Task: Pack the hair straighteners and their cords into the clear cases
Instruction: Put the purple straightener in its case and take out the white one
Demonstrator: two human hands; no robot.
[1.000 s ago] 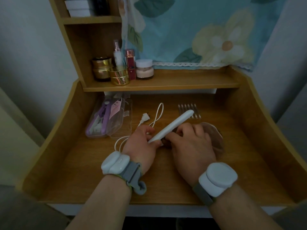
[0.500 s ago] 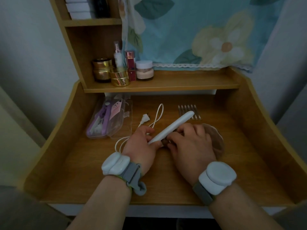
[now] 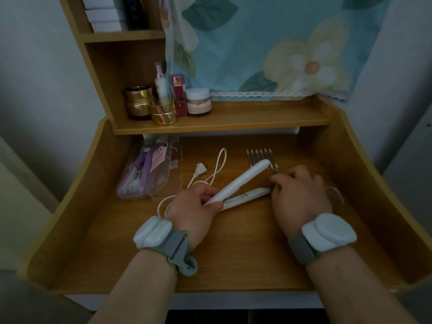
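A white hair straightener (image 3: pixel 243 181) lies across the middle of the desk with its two arms spread in a V. My left hand (image 3: pixel 194 206) grips its hinge end. My right hand (image 3: pixel 301 197) has curled fingers pinching the tip of the lower arm. Its white cord (image 3: pixel 219 164) loops behind my left hand and ends in a plug (image 3: pixel 201 170). At the left, a purple straightener (image 3: pixel 138 174) lies inside a clear case (image 3: pixel 124 190). A second clear case (image 3: pixel 168 174) sits open beside it.
A clear comb-like piece (image 3: pixel 259 155) lies behind the white straightener. A brown round item (image 3: pixel 336 195) shows under my right hand. Jars and bottles (image 3: pixel 163 106) stand on the shelf above. Raised wooden sides (image 3: pixel 77 197) bound the desk.
My right hand has moved right along the straightener to the lower arm's tip, and the two arms have spread apart. My left hand has stayed at the hinge end.
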